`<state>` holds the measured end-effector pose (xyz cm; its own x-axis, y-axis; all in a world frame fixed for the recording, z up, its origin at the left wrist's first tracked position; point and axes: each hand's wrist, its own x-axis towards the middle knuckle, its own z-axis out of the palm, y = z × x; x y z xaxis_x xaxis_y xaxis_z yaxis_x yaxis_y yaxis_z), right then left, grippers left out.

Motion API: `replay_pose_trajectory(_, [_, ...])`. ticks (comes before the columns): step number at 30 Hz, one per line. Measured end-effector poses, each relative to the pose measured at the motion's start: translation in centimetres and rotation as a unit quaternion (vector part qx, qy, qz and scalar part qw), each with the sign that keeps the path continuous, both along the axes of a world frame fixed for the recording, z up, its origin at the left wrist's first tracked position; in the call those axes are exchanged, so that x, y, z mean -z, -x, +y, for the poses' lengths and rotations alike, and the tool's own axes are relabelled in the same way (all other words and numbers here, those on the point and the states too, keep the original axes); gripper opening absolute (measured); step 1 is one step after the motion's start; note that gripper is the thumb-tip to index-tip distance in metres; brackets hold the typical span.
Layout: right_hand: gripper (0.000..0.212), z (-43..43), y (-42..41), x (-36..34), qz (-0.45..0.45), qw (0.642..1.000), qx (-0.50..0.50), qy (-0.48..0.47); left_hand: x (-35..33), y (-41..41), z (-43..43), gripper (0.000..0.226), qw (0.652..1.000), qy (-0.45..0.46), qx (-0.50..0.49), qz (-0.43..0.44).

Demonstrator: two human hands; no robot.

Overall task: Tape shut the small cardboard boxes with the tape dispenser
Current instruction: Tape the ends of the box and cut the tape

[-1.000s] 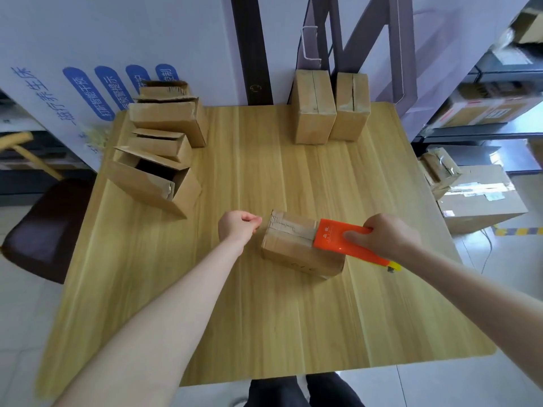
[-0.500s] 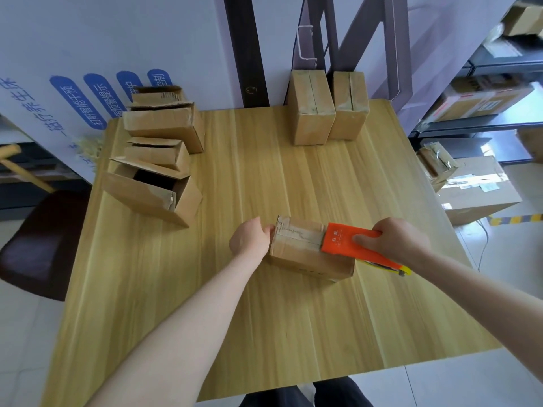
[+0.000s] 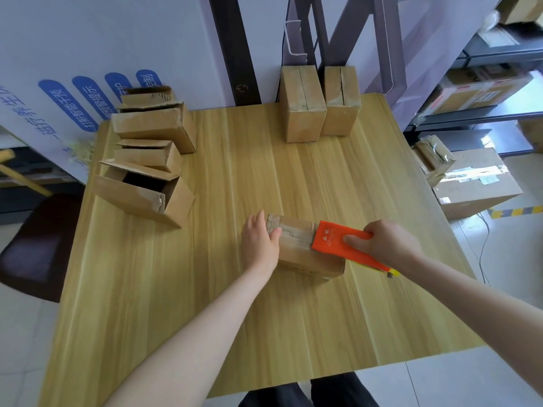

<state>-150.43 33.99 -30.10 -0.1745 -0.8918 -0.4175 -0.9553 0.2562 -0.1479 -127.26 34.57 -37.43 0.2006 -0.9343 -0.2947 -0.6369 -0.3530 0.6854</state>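
Bracing box (image 3: 308,261) edge with flat-fingered left hand (image 3: 260,242), right hand (image 3: 382,242) grips tape dispenser (image 3: 330,239)

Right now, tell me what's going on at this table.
A person is taping a small cardboard box near the middle of the wooden table. The left hand presses against the box's left end to steady it, while the right hand grips the orange tape dispenser, which lies on the box's top. Three open boxes sit at the table's left side, and two closed boxes stand at the far edge.
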Motion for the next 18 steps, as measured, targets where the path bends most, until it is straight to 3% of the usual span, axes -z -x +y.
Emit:
replay_pose_trajectory(2, [0.048,0.1,0.2,0.1,-0.009,1.0,-0.006,-0.004,-0.6,1.2,-0.7,0.04,0.988,0.135,0.052,-0.053])
replay_pose_trajectory(4, [0.047,0.3,0.5,0.4,-0.022,1.0,-0.008,-0.005,-0.9,2.9,-1.8,0.03,0.973,0.19,0.113,-0.063])
replay_pose_trajectory(10, [0.049,0.4,2.2,1.4,-0.074,0.997,-0.026,-0.021,1.5,4.3,-3.2,0.034,0.945,0.126,0.21,-0.217])
replay_pose_trajectory(18, [0.046,-0.5,4.1,2.1,-0.127,0.988,-0.09,-0.019,1.8,4.7,-3.3,0.037,0.936,0.119,0.204,-0.261])
